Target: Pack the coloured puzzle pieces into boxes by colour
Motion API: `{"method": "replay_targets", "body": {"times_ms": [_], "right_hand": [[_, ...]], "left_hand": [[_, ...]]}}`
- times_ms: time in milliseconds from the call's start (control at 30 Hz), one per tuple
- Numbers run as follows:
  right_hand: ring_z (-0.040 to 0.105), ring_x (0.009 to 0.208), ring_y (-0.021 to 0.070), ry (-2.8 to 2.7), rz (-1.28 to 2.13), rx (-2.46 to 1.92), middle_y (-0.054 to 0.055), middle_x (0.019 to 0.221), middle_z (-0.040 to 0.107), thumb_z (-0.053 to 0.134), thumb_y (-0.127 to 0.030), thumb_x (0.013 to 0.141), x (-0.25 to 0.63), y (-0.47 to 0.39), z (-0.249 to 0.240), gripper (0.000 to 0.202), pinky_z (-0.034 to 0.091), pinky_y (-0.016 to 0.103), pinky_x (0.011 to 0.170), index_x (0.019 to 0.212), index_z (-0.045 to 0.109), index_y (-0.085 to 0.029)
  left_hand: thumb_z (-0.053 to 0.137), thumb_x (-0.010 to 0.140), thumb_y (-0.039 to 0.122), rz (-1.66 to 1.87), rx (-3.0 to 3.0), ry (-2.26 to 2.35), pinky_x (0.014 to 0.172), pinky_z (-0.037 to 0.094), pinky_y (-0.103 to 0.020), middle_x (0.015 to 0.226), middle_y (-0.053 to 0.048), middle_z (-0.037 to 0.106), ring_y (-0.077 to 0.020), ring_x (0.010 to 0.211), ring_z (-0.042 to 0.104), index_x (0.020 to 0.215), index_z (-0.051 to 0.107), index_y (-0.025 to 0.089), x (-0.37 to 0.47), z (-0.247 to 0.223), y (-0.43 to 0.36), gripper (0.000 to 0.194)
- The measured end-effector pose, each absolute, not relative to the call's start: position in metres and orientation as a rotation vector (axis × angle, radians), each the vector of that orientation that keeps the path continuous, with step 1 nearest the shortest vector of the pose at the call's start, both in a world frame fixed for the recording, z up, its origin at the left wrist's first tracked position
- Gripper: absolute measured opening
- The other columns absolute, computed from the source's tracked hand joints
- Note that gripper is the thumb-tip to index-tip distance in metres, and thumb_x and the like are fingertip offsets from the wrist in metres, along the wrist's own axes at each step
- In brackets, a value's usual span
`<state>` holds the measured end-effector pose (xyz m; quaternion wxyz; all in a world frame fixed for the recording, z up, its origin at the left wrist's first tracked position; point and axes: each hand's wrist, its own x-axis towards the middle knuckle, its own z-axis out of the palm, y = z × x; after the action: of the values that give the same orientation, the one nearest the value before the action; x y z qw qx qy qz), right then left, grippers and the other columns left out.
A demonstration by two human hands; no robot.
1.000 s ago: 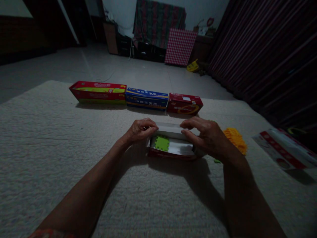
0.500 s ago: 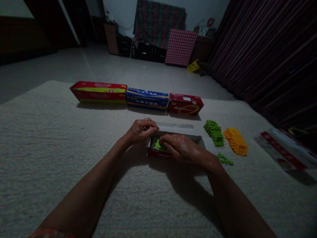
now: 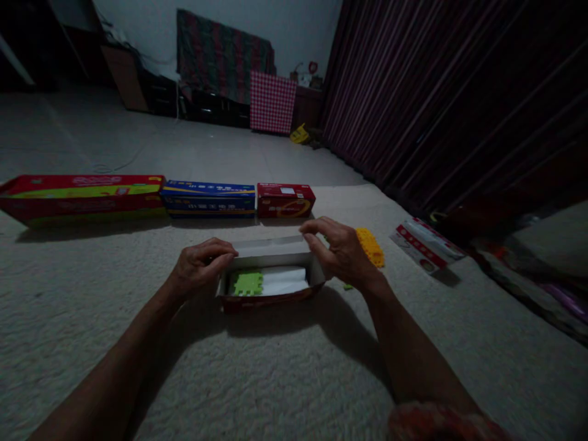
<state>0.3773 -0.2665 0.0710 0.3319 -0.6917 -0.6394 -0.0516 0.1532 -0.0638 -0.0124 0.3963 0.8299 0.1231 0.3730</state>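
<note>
An open red box with a white inside stands on the pale textured mat. In its left part lies a light green notched piece, and beside that are white paper-like shapes. My left hand pinches the left end of the raised lid flap. The right end of that flap is between the thumb and fingers of my right hand. Orange pieces lie just beyond my right hand, which mostly hides the green pieces there.
A long red and yellow box, a blue box and a small red box stand in a row behind. To the right is a white and red package. A dark curtain hangs beyond.
My right hand has come out of the box and moved to the flap's right end, uncovering the contents. The view has turned to the right. My left hand stays at the flap's left end.
</note>
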Motion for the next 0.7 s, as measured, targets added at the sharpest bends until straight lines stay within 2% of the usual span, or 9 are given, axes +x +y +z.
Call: {"method": "replay_targets", "body": {"times_ms": [133,300,400,700], "right_hand": [[0.062,0.101,0.0251,-1.347,-0.345,-2.327,0.014,0.106,0.069,0.055,-0.02,0.088,0.442,-0.296,0.047,0.019,0.046,0.038,0.093,0.103,0.067,-0.016],[0.057,0.115,0.0323,-1.147,-0.231,-2.807,0.019,0.122,0.064,0.064,-0.04,0.087,0.468,-0.307,0.011,0.045,0.042,0.042,0.096,0.123,0.061,-0.014],[0.056,0.117,0.0347,-1.085,-0.195,-2.902,0.02,0.123,0.062,0.065,-0.047,0.085,0.46,-0.302,0.004,0.051,0.039,0.045,0.098,0.123,0.059,-0.013],[0.056,0.117,0.0355,-1.015,-0.225,-2.933,0.02,0.123,0.063,0.063,-0.048,0.086,0.458,-0.299,0.002,0.049,0.037,0.046,0.097,0.12,0.058,-0.012]], "left_hand": [[0.067,0.083,0.034,0.967,2.095,0.324,0.07,0.06,-0.03,0.081,-0.006,0.076,-0.0211,0.079,0.072,0.072,0.076,0.021,0.154,-0.012,-0.064,0.019],[0.067,0.084,0.036,0.971,2.125,0.319,0.07,0.061,-0.031,0.082,-0.005,0.076,-0.0223,0.08,0.072,0.074,0.077,0.024,0.154,-0.012,-0.064,0.019],[0.068,0.083,0.038,0.974,2.148,0.314,0.07,0.061,-0.033,0.082,-0.005,0.076,-0.0229,0.08,0.073,0.073,0.076,0.024,0.154,-0.012,-0.062,0.019],[0.067,0.085,0.035,0.964,2.177,0.279,0.07,0.061,-0.031,0.084,-0.005,0.077,-0.023,0.081,0.073,0.076,0.077,0.023,0.153,-0.014,-0.06,0.018]]}}
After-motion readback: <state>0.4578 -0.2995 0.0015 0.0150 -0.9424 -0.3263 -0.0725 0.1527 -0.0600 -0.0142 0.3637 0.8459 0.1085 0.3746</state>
